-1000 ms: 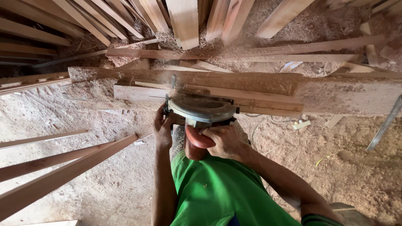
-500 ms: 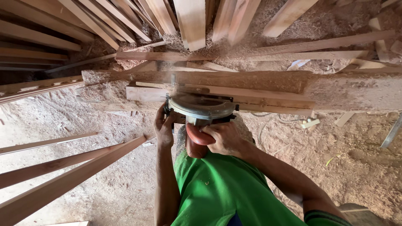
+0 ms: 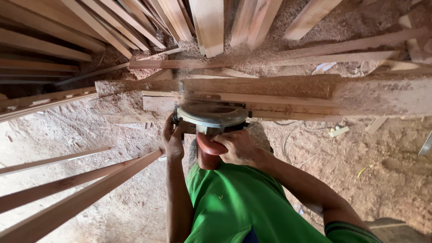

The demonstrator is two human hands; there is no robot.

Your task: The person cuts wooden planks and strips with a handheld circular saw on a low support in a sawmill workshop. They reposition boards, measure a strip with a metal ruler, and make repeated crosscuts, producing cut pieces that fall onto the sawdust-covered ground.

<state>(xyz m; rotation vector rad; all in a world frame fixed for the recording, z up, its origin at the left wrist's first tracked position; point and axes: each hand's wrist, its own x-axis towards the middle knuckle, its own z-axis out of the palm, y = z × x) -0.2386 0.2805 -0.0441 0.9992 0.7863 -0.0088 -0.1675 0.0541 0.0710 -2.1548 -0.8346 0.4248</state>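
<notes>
A circular saw (image 3: 211, 118) with a round grey guard and red handle is sitting at the frame's centre, pressing against a long sawdust-covered plank (image 3: 279, 96) lying crosswise.

I look straight down at my right hand (image 3: 236, 147) wrapped around the red handle of a round, grey-metal circular saw (image 3: 211, 116), while my left hand (image 3: 173, 139) grips the saw's left side. The saw sits against the near edge of a long, sawdust-covered wooden beam (image 3: 288, 92) that runs across the view. My green shirt (image 3: 238, 204) fills the bottom. Pale wooden slats (image 3: 67, 198) slant in from the lower left, more planks (image 3: 209, 22) fan out above, and the ground (image 3: 382, 171) is reddish sawdust.
</notes>
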